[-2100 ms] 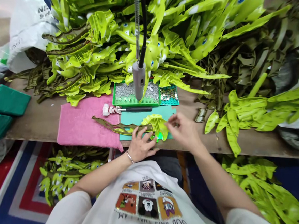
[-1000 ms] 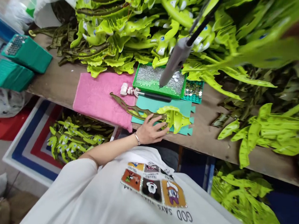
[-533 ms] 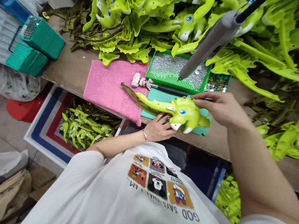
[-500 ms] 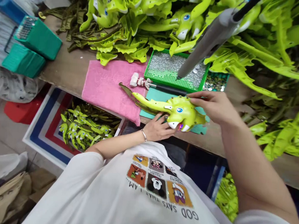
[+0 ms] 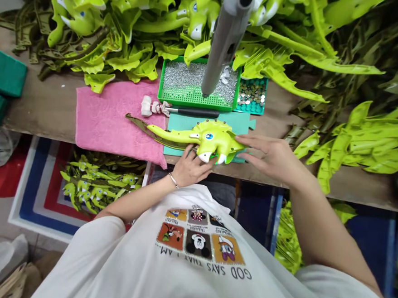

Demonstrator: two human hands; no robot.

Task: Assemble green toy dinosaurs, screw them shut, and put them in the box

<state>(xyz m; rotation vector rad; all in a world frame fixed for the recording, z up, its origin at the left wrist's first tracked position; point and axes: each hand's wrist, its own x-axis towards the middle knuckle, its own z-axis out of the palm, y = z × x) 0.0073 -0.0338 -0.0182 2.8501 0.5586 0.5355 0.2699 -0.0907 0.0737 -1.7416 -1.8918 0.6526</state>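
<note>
A lime-green toy dinosaur (image 5: 208, 138) with a blue eye, white horn tips and a long curved, olive-edged extension lies on its side over a teal mat (image 5: 240, 122). Beneath its head, a small green glow shows near my left hand. My left hand (image 5: 192, 167), wearing a bracelet, has its fingers curled round the toy's lower edge, the fingertips partly hidden. At the toy's right end is my right hand (image 5: 273, 158), its fingers stretched and apart, the tips touching or just beside the green shell. Behind the toy lies a black-handled tool (image 5: 194, 112) with a white-wrapped end.
A grey electric screwdriver (image 5: 223, 46) hangs over a green tray (image 5: 165, 94) of screws. Beside it stands a teal tray (image 5: 261, 105) of small silvery discs. A pink cloth (image 5: 108, 120) lies left. Green shells (image 5: 126, 17) heap at the back; finished-looking toys fill a crate (image 5: 29, 191).
The glow under the toy's head has turned from pink-purple to green. My right hand's fingers have slid from the toy's top edge to its right end and spread. The whole view has shifted.
</note>
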